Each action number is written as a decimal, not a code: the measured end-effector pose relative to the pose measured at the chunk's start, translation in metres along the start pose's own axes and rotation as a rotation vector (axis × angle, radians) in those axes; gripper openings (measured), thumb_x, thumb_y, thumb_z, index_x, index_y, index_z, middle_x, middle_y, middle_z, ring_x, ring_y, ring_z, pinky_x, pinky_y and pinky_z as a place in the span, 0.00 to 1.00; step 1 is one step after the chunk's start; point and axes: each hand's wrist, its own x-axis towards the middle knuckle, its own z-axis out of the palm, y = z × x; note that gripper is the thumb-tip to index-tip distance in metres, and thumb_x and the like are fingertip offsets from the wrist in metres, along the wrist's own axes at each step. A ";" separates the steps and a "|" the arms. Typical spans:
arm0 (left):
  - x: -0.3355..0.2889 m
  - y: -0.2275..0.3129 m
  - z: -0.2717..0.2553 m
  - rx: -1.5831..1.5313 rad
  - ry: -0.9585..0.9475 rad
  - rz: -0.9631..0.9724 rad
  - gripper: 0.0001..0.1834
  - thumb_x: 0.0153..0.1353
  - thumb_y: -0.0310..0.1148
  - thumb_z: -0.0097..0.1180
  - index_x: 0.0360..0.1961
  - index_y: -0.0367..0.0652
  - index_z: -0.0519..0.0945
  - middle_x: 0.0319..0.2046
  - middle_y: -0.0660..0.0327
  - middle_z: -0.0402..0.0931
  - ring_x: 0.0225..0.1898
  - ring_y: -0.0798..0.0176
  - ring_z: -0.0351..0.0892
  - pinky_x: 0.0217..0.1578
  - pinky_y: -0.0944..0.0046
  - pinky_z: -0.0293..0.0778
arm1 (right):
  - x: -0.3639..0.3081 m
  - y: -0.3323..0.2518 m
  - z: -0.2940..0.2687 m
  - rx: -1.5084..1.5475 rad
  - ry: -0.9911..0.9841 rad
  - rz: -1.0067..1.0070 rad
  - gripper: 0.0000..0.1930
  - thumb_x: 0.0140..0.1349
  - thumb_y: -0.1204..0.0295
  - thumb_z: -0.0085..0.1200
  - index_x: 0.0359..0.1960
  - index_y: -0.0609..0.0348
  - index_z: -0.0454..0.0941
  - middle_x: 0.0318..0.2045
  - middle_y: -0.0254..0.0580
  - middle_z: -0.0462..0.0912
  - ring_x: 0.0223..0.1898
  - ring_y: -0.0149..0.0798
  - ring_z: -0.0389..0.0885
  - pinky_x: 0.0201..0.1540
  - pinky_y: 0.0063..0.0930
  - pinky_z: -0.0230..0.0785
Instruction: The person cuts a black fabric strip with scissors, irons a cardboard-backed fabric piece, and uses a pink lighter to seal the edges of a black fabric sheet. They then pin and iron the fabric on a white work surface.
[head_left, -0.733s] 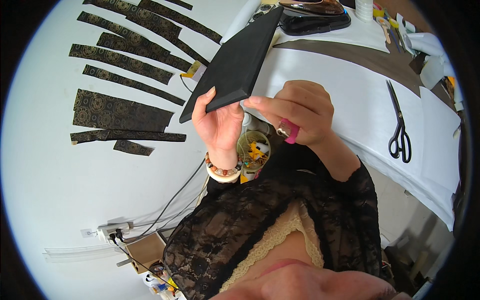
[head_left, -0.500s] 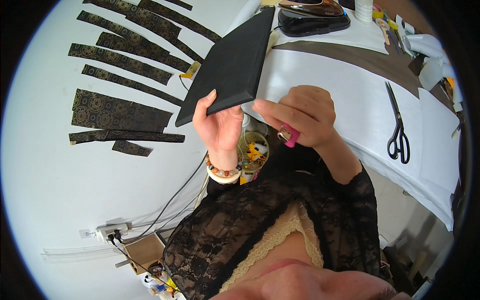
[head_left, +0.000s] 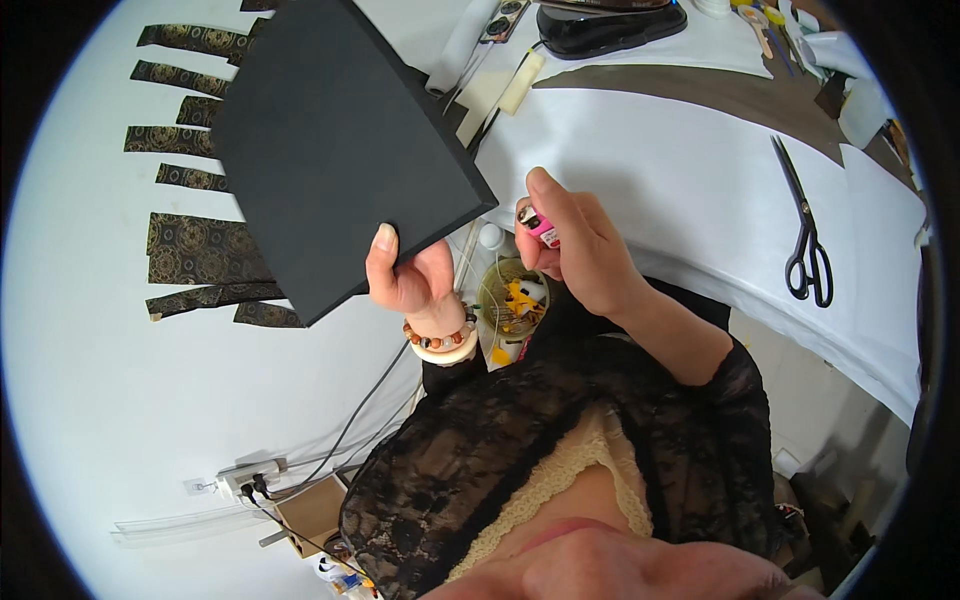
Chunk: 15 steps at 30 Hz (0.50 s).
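A flat black panel [head_left: 340, 150] with bevelled edges is held up at a slant on the left. My left hand [head_left: 415, 275] grips its lower edge, thumb on the front face and the other fingers behind it, partly hidden. To the right, my right hand [head_left: 585, 240] is closed around a pink lighter [head_left: 541, 227] with its metal top showing. The thumb is raised above that top, and no flame can be made out. A gap separates the lighter from the panel's corner.
Gold-patterned dark strips [head_left: 205, 245] hang on the white wall at left. Black scissors [head_left: 806, 225] lie on the white-covered table [head_left: 680, 170]. A black iron-like device [head_left: 610, 28] sits at the back. Below the hands stands a bin [head_left: 512, 300] with scraps. Cables run to a power strip [head_left: 248, 475].
The panel has swung left and turned its broad face more toward me. My right hand has drawn away from its edge and rotated, bringing the lighter upright with the thumb up.
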 end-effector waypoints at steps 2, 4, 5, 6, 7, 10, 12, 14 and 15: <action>0.001 0.004 -0.001 -0.023 -0.126 -0.004 0.25 0.56 0.26 0.48 0.56 0.29 0.70 0.54 0.49 0.73 0.57 0.52 0.71 0.62 0.45 0.63 | 0.000 0.003 0.003 -0.003 0.030 -0.022 0.31 0.74 0.51 0.31 0.14 0.56 0.65 0.12 0.26 0.60 0.15 0.22 0.53 0.19 0.20 0.45; 0.000 0.006 -0.002 -0.036 -0.196 0.003 0.26 0.55 0.27 0.49 0.56 0.27 0.70 0.54 0.47 0.73 0.57 0.50 0.72 0.62 0.46 0.64 | 0.000 0.005 0.006 -0.015 0.050 -0.070 0.30 0.74 0.52 0.31 0.15 0.56 0.64 0.12 0.26 0.60 0.15 0.22 0.53 0.19 0.20 0.45; 0.000 0.007 -0.002 -0.035 -0.207 0.008 0.26 0.55 0.28 0.49 0.56 0.27 0.69 0.54 0.47 0.73 0.57 0.50 0.72 0.62 0.46 0.65 | 0.000 0.006 0.005 -0.019 0.040 -0.069 0.28 0.74 0.54 0.31 0.16 0.57 0.64 0.12 0.26 0.61 0.15 0.22 0.53 0.19 0.20 0.46; 0.000 0.007 -0.003 -0.037 -0.218 0.013 0.27 0.55 0.28 0.50 0.56 0.26 0.69 0.55 0.46 0.72 0.57 0.49 0.73 0.62 0.46 0.65 | -0.001 0.006 0.005 -0.025 0.030 -0.069 0.27 0.74 0.55 0.31 0.17 0.57 0.63 0.12 0.27 0.61 0.15 0.22 0.53 0.19 0.20 0.46; 0.000 0.008 -0.003 -0.038 -0.230 0.018 0.28 0.54 0.29 0.50 0.56 0.25 0.69 0.55 0.45 0.72 0.57 0.48 0.73 0.62 0.46 0.65 | -0.001 0.006 0.004 -0.032 0.020 -0.069 0.26 0.74 0.56 0.31 0.18 0.57 0.63 0.12 0.27 0.62 0.15 0.22 0.53 0.19 0.20 0.47; -0.003 0.010 -0.001 0.064 -0.212 0.001 0.26 0.56 0.29 0.51 0.55 0.27 0.71 0.55 0.48 0.73 0.57 0.52 0.72 0.63 0.46 0.62 | -0.001 0.004 0.004 -0.065 0.011 -0.034 0.23 0.73 0.59 0.31 0.20 0.57 0.61 0.13 0.28 0.62 0.16 0.22 0.52 0.20 0.20 0.47; -0.004 0.009 0.000 0.060 -0.211 0.013 0.27 0.55 0.29 0.52 0.56 0.26 0.70 0.55 0.47 0.73 0.57 0.51 0.72 0.63 0.46 0.62 | 0.000 0.003 0.006 -0.058 0.045 -0.026 0.23 0.73 0.59 0.31 0.20 0.57 0.60 0.13 0.28 0.62 0.16 0.22 0.53 0.21 0.20 0.48; -0.005 0.007 -0.001 0.027 -0.236 0.019 0.28 0.54 0.30 0.51 0.56 0.25 0.69 0.56 0.45 0.72 0.57 0.49 0.72 0.63 0.46 0.63 | 0.001 0.005 0.005 -0.069 0.063 -0.015 0.25 0.73 0.57 0.32 0.18 0.59 0.62 0.13 0.29 0.63 0.17 0.23 0.56 0.22 0.22 0.52; -0.003 0.006 -0.002 -0.002 -0.262 0.021 0.29 0.54 0.30 0.50 0.57 0.24 0.69 0.56 0.43 0.71 0.58 0.48 0.72 0.63 0.46 0.63 | 0.001 0.006 0.002 -0.082 0.062 -0.008 0.28 0.74 0.55 0.33 0.16 0.61 0.64 0.12 0.31 0.64 0.18 0.25 0.59 0.24 0.24 0.56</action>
